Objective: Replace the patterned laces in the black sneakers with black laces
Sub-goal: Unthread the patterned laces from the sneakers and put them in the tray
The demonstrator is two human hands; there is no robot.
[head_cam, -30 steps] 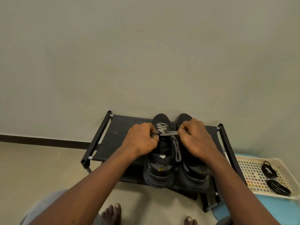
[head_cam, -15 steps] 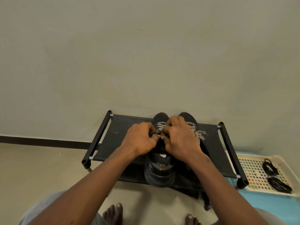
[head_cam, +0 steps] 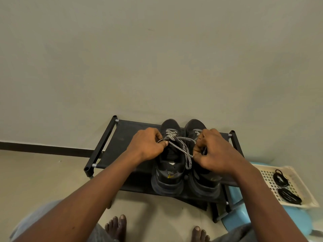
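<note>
Black sneakers [head_cam: 166, 180] point toes to the wall [head_cam: 157, 58], patterned lace [head_cam: 187, 159] pinched by left hand [head_cam: 148, 145] and right hand [head_cam: 215, 154].

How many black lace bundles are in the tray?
2: far bundle and near bundle, both in the tray right of the rack; nothing seems hidden.

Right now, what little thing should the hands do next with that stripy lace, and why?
Probably draw the patterned lace out of the next eyelets. The left hand and right hand each pinch a strand, yet it is threaded across the toe end of the sneaker, and the black laces lie coiled in the tray.
</note>
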